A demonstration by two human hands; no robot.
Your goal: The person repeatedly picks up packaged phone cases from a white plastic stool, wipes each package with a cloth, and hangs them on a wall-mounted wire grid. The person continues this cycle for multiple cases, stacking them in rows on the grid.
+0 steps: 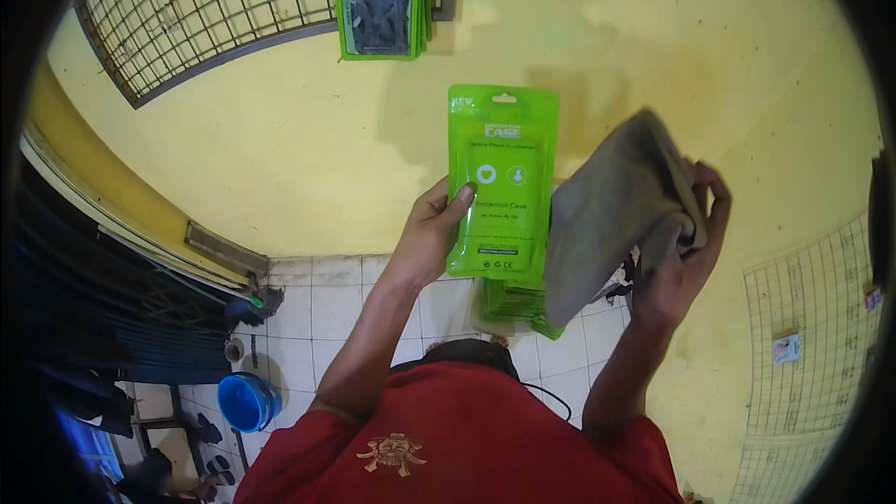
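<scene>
Pouch position: I hold one bright-green, rectangular, glossy plastic phone-case pouch upright in front of the plain yellow wall, hang hole at the top. My left hand grips its left edge, thumb flat on the front face; the fingers behind are hidden, so I cannot tell how far they spread. My right hand has its fingers curled around a limp, grey-brown fabric cloth, bunched on the right and hanging loose on the left.

Clearance: the cloth's loose side lies at the pouch's right edge. I cannot tell whether the two touch or only overlap in view.

Handling guidance, in my judgement:
1. Limit the left thumb to the edge, so most of the front face is uncovered.
2. Back the pouch with the hidden fingers; its free right side may flex under pressure.
3. Gather the cloth into a compact pad; a trailing flap could block my view.
4. Run any stroke lightly outward from the gripped edge, so the film does not buckle.
5. Lift the cloth clear of the stack of green plastic pouches, seen just below the held pouch, near the white tiled floor's wall-side edge. I cannot tell what carries this stack.
</scene>
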